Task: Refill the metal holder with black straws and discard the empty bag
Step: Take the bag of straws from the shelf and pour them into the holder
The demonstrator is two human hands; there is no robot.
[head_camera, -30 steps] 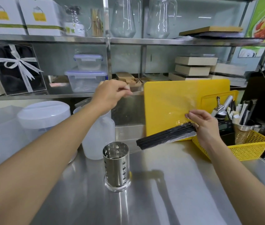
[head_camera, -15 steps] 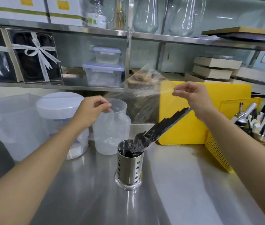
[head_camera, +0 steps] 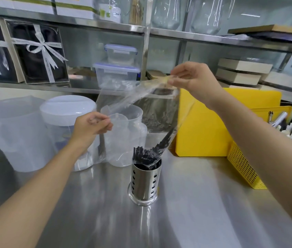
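Note:
A perforated metal holder [head_camera: 144, 181] stands upright on the steel counter [head_camera: 186, 212]. Black straws [head_camera: 146, 154] fill its mouth, a few still slanting up inside a clear plastic bag [head_camera: 150, 108] that hangs over it. My right hand [head_camera: 193, 79] pinches the bag's upper corner, raised above and to the right of the holder. My left hand [head_camera: 92, 124] pinches the bag's other edge, lower and to the left. The bag's open end rests at the holder's rim.
Translucent plastic jugs [head_camera: 123, 133] and a lidded tub [head_camera: 66, 111] stand left of the holder. A yellow cutting board [head_camera: 213, 126] leans behind on the right, beside a yellow basket [head_camera: 245, 163] of utensils. Shelves with boxes and containers [head_camera: 117, 72] run along the back.
The bag went from lying nearly level to tilted steeply over the holder. My right hand rose and the straws slid down into the holder; my left hand dropped lower on the bag.

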